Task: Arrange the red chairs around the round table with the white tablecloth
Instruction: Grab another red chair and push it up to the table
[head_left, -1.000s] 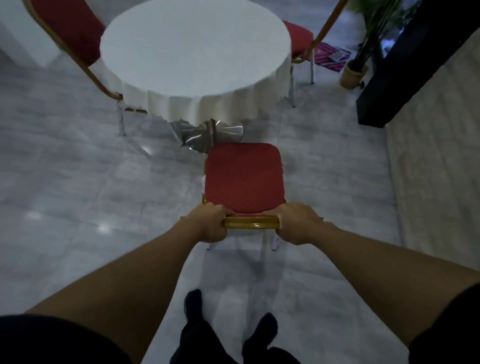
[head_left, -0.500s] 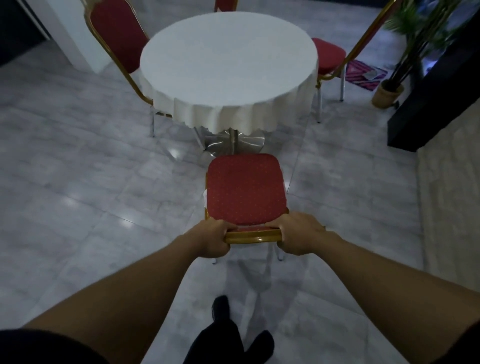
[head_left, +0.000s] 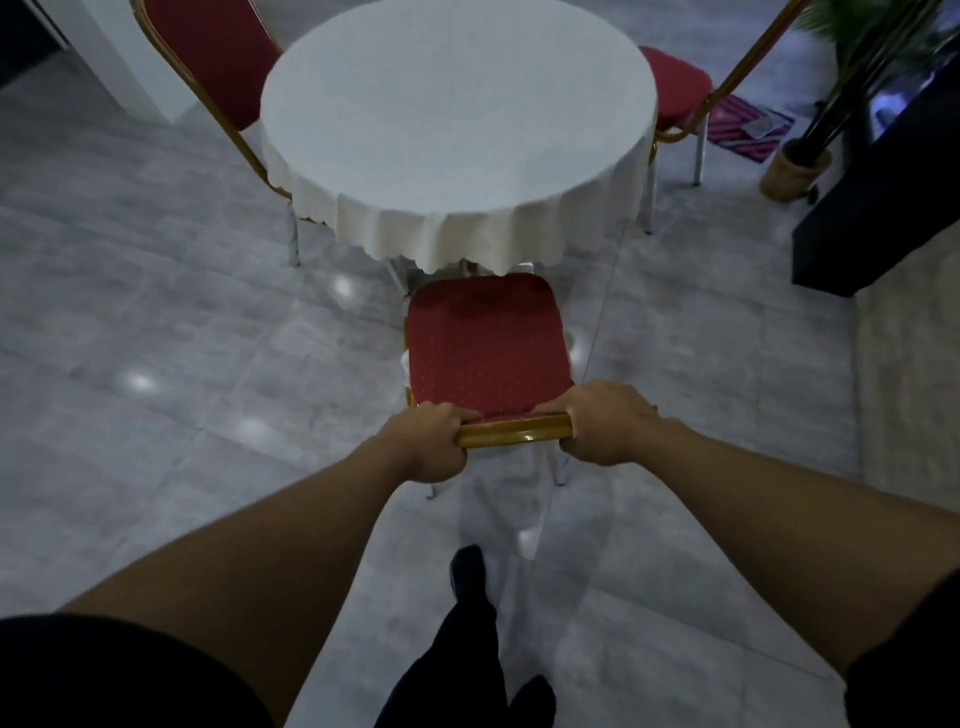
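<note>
A red chair (head_left: 485, 343) with a gold frame stands right in front of me, its seat's far edge just under the hanging hem of the white tablecloth. My left hand (head_left: 431, 444) and my right hand (head_left: 608, 423) both grip the gold top rail of its backrest. The round table (head_left: 457, 124) with the white tablecloth is straight ahead. A second red chair (head_left: 213, 57) stands at the table's left side and a third red chair (head_left: 675, 85) at its right side.
A potted plant (head_left: 797, 169) and a pink patterned mat (head_left: 748, 124) sit at the far right. A dark counter (head_left: 883, 197) juts in from the right, with a beige rug (head_left: 909, 374) below it. A white pillar (head_left: 119, 57) stands at the far left. My dark shoes (head_left: 467, 571) are on the grey tile floor.
I have stepped forward, pushing the chair toward the table. Its seat's front edge now reaches the tablecloth hem, hiding the table's metal base. Both hands kept their grip.
</note>
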